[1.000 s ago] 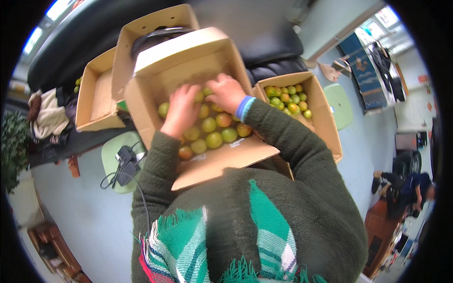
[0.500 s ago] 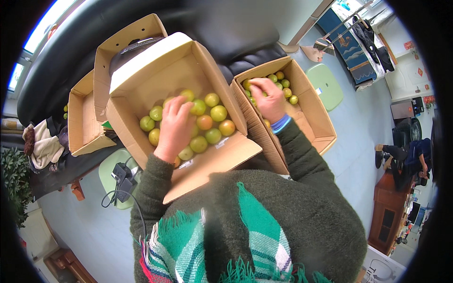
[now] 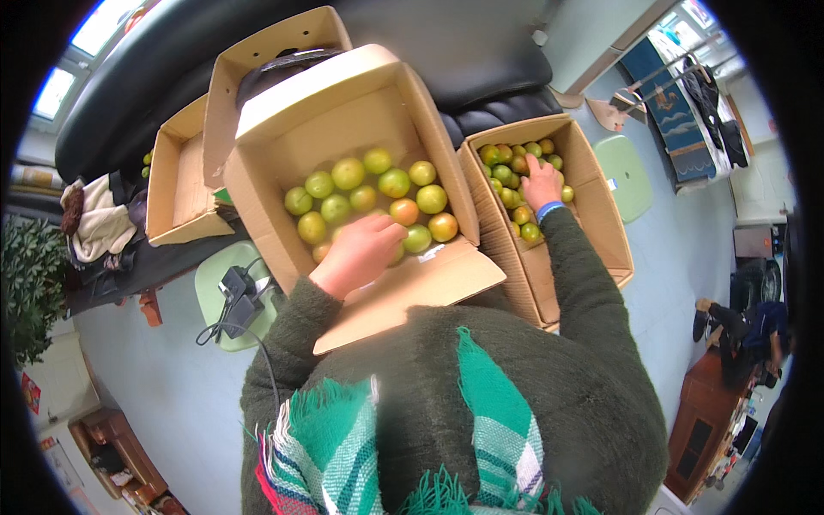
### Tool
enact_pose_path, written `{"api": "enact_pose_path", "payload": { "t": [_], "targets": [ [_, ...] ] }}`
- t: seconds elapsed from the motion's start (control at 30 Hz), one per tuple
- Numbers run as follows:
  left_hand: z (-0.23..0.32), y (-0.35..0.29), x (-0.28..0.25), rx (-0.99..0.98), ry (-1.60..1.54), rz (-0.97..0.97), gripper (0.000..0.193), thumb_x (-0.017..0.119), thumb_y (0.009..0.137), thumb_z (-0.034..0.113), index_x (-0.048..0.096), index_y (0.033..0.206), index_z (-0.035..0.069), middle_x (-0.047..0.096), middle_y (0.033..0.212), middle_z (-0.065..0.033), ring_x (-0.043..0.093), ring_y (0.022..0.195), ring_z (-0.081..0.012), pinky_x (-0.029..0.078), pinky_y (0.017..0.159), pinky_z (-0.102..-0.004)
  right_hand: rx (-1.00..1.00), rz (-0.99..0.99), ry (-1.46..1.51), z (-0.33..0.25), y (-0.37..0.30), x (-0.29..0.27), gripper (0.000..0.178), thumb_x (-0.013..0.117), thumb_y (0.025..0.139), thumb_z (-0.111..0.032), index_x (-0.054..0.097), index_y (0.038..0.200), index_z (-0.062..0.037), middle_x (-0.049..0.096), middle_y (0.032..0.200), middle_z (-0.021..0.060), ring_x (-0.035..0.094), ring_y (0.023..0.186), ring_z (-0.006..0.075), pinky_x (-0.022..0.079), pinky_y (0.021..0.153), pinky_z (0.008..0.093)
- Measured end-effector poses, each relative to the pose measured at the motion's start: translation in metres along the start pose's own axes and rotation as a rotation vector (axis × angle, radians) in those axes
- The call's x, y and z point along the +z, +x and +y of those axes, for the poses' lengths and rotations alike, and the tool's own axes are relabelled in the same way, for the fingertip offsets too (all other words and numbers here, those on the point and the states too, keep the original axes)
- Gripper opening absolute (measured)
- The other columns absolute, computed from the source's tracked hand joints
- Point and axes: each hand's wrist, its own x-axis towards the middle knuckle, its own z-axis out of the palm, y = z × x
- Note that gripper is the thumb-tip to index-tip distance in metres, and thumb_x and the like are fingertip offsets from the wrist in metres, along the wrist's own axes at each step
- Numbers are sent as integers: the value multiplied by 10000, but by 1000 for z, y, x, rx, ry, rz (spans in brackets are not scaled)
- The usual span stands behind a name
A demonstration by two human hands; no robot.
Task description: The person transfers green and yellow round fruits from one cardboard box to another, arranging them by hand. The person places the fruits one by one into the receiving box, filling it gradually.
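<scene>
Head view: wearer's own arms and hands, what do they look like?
Left sleeve and right sleeve: dark olive green, fuzzy fabric, long, no markings visible. Left hand and right hand: five-fingered, bare, no gloves. Blue wristband on the right; none visible on the left. Thin dark cable runs by the left sleeve.

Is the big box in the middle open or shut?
Open: the middle box's front flap is folded out toward the person, and tomatoes show inside, with the left hand over some.

Room above far fruit (image 3: 348, 173); 2 box walls (image 3: 496, 225) between left hand (image 3: 365, 251), right hand (image 3: 542, 184).
</scene>
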Motion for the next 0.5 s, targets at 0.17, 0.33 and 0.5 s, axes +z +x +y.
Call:
{"api": "enact_pose_path", "payload": {
  "t": [0.17, 0.33, 0.5],
  "targets": [
    [0, -4, 3, -14, -9, 14, 154, 674, 857, 41, 696, 1007, 65, 644, 922, -123, 656, 901, -355, 549, 761, -467, -89, -119, -39, 11, 18, -2, 613, 803, 889, -271, 580, 1460, -246, 672, 1121, 218, 689, 1049, 430, 571, 889, 547],
    [-4, -4, 5, 3, -19, 36, 174, 673, 838, 30, 694, 1009, 55, 634, 913, -124, 650, 895, -356, 541, 763, -472, -25, -116, 146, 13, 26, -8, 567, 799, 866, -232, 613, 1400, -204, 700, 1123, 238, 700, 1048, 444, 577, 894, 538],
    [-4, -1, -1, 15, 43, 93, 247, 688, 805, 13, 691, 1052, 39, 653, 1062, -132, 630, 1024, -366, 544, 879, -460, 98, 92, 592, -27, 31, -68, 482, 868, 855, -178, 687, 1296, -107, 769, 917, 91, 746, 838, 209, 604, 795, 361]
  ]
}}
